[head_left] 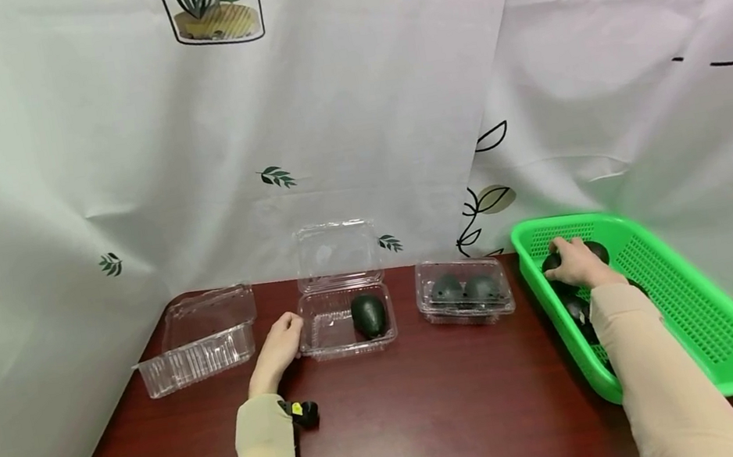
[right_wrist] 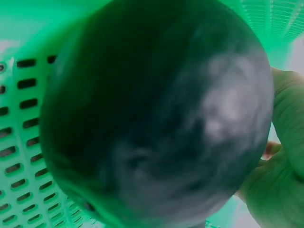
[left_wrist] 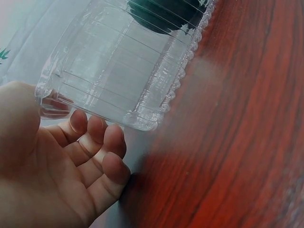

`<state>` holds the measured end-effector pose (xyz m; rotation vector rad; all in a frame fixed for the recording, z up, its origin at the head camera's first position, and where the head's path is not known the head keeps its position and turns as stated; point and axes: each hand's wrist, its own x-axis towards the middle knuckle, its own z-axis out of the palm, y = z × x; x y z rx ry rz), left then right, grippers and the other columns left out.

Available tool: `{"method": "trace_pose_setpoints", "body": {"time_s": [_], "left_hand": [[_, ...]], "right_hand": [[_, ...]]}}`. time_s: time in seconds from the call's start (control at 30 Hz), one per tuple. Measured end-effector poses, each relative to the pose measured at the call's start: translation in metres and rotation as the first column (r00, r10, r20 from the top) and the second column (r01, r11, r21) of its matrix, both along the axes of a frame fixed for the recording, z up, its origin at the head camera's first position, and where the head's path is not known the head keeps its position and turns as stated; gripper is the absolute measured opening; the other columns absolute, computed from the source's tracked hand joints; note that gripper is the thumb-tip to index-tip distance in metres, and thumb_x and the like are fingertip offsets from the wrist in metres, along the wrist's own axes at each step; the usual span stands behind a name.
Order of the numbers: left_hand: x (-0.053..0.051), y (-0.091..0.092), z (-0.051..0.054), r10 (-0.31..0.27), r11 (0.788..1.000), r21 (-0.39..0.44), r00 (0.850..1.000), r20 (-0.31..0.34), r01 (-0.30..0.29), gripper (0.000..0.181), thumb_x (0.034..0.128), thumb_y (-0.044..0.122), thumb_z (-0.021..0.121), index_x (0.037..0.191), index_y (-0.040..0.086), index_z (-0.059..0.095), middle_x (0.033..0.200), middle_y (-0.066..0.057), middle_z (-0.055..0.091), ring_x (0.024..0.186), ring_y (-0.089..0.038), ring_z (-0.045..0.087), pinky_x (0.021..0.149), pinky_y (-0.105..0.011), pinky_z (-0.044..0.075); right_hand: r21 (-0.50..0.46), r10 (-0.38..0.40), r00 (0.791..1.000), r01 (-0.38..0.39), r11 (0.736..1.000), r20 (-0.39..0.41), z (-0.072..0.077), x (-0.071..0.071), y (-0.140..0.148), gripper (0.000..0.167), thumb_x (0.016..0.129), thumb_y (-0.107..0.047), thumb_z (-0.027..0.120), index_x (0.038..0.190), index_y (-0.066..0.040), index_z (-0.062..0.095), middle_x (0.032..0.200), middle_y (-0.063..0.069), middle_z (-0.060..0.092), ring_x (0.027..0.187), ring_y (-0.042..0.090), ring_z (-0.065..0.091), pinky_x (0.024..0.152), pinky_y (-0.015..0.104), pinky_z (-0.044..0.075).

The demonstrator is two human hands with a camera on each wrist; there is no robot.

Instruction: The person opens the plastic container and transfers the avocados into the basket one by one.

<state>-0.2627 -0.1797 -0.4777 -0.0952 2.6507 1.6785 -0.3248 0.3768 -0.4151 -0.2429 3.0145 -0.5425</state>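
Note:
A clear plastic clamshell box [head_left: 334, 334] stands at the middle of the table with its lid up. One dark green avocado [head_left: 368, 316] lies in its right half. My left hand [head_left: 282, 345] is at the box's left edge; in the left wrist view the thumb and curled fingertips [left_wrist: 114, 141] pinch the rim by a corner. Over at the right, my right hand [head_left: 579, 262] reaches into a green basket [head_left: 690, 298] and grips an avocado [right_wrist: 156, 114], which fills most of the right wrist view. Several other avocados [head_left: 576, 308] lie in the basket, partly hidden by the arm.
A closed clamshell box [head_left: 464, 291] with avocados inside stands between the open box and the basket. At the left, another open clear box [head_left: 197, 360] sits tilted near the table edge. A white patterned cloth [head_left: 348, 105] hangs behind the table.

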Motion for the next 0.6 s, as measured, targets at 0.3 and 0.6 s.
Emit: {"method": "trace_pose_setpoints", "body": {"time_s": [0.3, 0.6], "left_hand": [[-0.001, 0.0, -0.001, -0.001, 1.0, 0.0, 1.0, 0.003, 0.001, 0.025, 0.1007, 0.018, 0.037, 0.102, -0.001, 0.054, 0.069, -0.007, 0.044, 0.056, -0.021, 0.048, 0.057, -0.032, 0.043], [-0.001, -0.002, -0.001, -0.011, 1.0, -0.002, 1.0, 0.01, 0.011, 0.027, 0.1011, 0.018, 0.036, 0.104, -0.001, 0.054, 0.069, -0.008, 0.044, 0.057, -0.022, 0.048, 0.057, -0.033, 0.042]], "right_hand": [[0.012, -0.015, 0.999, 0.015, 1.0, 0.039, 0.009, 0.004, -0.002, 0.065, 0.096, -0.029, 0.062, 0.137, 0.013, 0.035, 0.132, 0.046, 0.027, 0.12, 0.061, 0.032, 0.09, 0.068, 0.036], [-0.029, 0.004, 1.0, -0.004, 1.0, -0.004, 0.044, 0.0, -0.009, 0.059, 0.101, -0.025, 0.052, 0.139, 0.015, 0.031, 0.136, 0.046, 0.025, 0.124, 0.06, 0.027, 0.097, 0.068, 0.03]]}}
